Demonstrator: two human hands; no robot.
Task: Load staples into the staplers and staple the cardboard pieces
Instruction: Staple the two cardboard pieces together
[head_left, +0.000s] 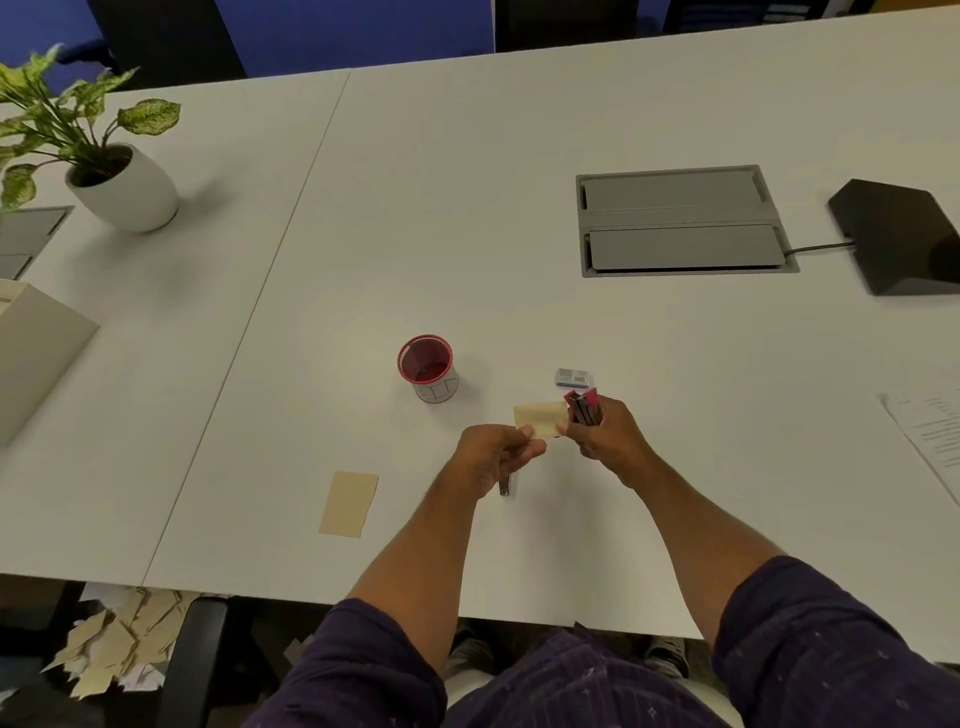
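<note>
My right hand (605, 431) grips a red and dark stapler (583, 407) held upright, its jaw end beside the right edge of a small tan cardboard piece (540, 417). My left hand (496, 453) pinches the left end of that same piece above the white table (415, 249). A second tan cardboard piece (349, 503) lies flat to the left. A small grey staple box (572, 378) sits just behind the stapler. A slim metal object (504, 486) lies on the table, mostly hidden under my left hand.
A red-rimmed cup (428, 368) stands left of the hands. A potted plant (98, 156) and a beige box (31, 353) are at the far left, a grey cable hatch (680, 221) and a black device (898, 236) at the back right. Printed paper (930, 436) lies at right.
</note>
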